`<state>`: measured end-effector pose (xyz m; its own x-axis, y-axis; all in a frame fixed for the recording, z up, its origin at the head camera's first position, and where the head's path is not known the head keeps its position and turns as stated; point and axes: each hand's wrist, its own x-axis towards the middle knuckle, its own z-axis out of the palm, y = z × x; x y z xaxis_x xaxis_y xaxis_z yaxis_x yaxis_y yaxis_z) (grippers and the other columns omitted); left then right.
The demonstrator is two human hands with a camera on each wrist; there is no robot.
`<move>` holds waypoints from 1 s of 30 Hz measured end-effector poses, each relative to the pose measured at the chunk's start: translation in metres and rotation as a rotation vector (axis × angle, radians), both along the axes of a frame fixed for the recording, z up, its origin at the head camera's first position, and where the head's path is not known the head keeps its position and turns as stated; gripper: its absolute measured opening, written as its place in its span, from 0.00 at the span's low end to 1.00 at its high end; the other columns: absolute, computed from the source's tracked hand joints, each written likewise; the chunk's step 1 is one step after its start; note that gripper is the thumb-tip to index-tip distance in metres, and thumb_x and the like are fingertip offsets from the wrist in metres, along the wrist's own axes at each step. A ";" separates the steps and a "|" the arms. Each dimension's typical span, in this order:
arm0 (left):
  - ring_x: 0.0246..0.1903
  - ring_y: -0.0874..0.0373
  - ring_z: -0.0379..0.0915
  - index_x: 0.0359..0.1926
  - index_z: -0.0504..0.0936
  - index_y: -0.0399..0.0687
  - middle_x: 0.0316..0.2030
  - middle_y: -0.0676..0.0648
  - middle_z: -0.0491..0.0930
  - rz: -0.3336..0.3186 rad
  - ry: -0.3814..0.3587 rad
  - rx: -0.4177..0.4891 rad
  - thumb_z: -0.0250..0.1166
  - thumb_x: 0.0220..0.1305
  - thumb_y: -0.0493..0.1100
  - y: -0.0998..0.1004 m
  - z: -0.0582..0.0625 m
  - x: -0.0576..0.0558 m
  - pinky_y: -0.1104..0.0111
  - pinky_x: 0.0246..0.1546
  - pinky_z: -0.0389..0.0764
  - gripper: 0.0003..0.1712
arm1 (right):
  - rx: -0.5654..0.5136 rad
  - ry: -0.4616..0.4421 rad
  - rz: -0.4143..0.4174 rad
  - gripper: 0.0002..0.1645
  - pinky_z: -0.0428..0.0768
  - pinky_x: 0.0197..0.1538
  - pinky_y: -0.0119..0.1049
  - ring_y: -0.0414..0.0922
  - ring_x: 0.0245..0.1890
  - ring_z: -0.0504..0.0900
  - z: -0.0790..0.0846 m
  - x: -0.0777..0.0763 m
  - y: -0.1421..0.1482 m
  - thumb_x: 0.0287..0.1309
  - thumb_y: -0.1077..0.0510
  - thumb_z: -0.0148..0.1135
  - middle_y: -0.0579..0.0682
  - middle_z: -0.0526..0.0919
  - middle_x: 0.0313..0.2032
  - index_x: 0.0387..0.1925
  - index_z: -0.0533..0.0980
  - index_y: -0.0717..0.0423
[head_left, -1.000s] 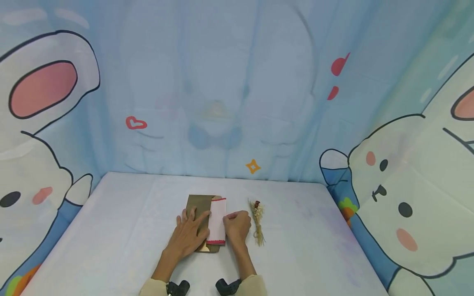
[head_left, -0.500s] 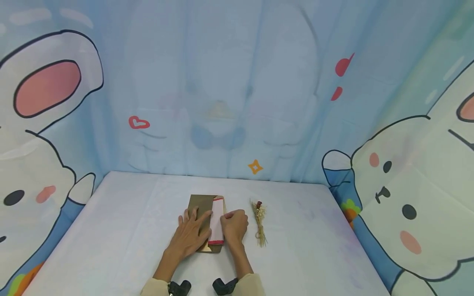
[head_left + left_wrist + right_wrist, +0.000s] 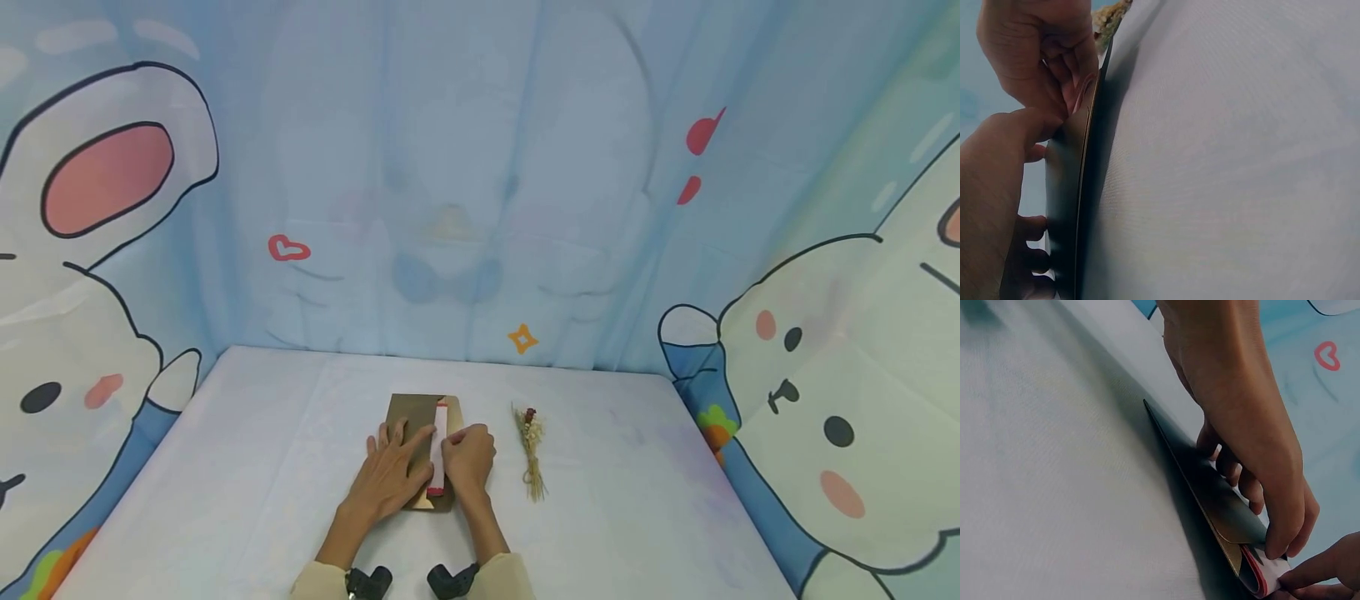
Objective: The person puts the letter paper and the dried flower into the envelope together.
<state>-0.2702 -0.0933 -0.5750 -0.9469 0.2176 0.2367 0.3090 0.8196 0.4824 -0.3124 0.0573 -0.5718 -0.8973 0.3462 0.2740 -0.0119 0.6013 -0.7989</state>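
While the left hand (image 3: 387,475), fingers spread, pressed the envelope (image 3: 412,411), seemingly for steadiness, the right hand (image 3: 469,457) pinched white paper (image 3: 438,461) between curled fingers.

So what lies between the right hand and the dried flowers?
Only bare white tablecloth lies between the right hand and the dried flowers; the head view shows it.

The worktop (image 3: 630,492) is white. On the far side hangs a blue curtain (image 3: 337,167) with a red heart (image 3: 272,248) and an orange star (image 3: 513,337). A big bunny (image 3: 82,333) is on the left, another bunny (image 3: 892,358) on the right.
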 end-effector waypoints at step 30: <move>0.76 0.16 0.59 0.79 0.73 0.60 0.78 0.27 0.67 -0.023 0.015 0.020 0.61 0.79 0.55 -0.003 0.005 0.005 0.26 0.71 0.64 0.32 | -0.059 -0.070 0.063 0.06 0.86 0.29 0.45 0.49 0.20 0.86 0.003 0.002 -0.010 0.48 0.70 0.76 0.55 0.89 0.20 0.20 0.88 0.61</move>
